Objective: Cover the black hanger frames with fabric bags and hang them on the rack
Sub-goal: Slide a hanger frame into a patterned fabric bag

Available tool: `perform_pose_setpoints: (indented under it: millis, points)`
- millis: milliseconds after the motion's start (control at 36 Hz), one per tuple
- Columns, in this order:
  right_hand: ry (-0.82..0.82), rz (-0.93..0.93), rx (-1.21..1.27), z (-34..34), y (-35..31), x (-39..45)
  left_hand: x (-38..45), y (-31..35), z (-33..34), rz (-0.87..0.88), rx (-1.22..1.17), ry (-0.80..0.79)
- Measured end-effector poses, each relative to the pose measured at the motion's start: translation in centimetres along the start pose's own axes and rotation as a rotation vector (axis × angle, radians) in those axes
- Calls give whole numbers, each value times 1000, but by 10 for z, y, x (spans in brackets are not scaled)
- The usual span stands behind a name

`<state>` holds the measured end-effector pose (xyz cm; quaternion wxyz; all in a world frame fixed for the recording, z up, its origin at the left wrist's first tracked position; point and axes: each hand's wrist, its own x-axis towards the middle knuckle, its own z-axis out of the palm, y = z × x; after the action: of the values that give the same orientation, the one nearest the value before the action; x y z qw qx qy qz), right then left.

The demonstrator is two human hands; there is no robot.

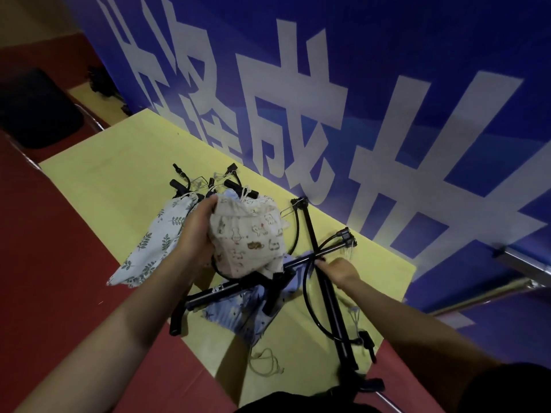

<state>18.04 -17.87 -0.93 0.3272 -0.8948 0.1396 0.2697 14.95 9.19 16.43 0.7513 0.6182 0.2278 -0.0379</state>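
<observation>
The left hand grips the top edge of a cream fabric bag printed with small animals and holds it above a yellow sheet. The right hand pinches a black hanger frame lying across a second frame. A blue bag lies under them. A leaf-print bag rests beside the left wrist.

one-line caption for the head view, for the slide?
Left hand grips a beige animal-print bag while the right hand holds a black hanger frame on the yellow mat.
</observation>
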Motion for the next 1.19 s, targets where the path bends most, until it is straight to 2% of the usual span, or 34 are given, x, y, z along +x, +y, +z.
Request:
perform_pose_setpoints:
  millis: [56, 167, 306, 361, 417, 472, 583, 778, 917, 972, 1028, 1139, 1194]
  points:
    - [-21, -40, -62, 18, -2, -4, 4, 2, 2, 27, 1, 74]
    - [43, 8, 166, 37, -14, 5, 9, 3, 3, 149, 33, 182]
    - [29, 53, 203, 36, -22, 22, 9, 6, 3, 359, 230, 293]
    - [117, 31, 205, 36, -19, 24, 8, 5, 5, 404, 311, 295]
    - [261, 21, 221, 35, -10, 26, 8, 2, 4, 399, 366, 260]
    - [310, 26, 193, 36, 0, 30, 10, -4, 3, 380, 394, 225]
    - [257, 38, 175, 38, 5, 37, 12, -13, 7, 352, 430, 163]
    - [182, 279, 445, 25, -12, 67, 23, -22, 12, 276, 447, 104]
    - [188, 226, 777, 26, -22, 71, 28, -21, -2, 318, 440, 86]
    - [202, 211, 840, 27, -27, 72, 30, -20, -6, 341, 443, 102]
    - [209, 226, 821, 27, -27, 77, 33, -20, -11, 338, 438, 122]
    - [102, 345, 710, 29, -14, 91, 37, -21, -19, 342, 428, 169]
    - [105, 338, 611, 25, -16, 81, 36, -19, -22, 355, 408, 217]
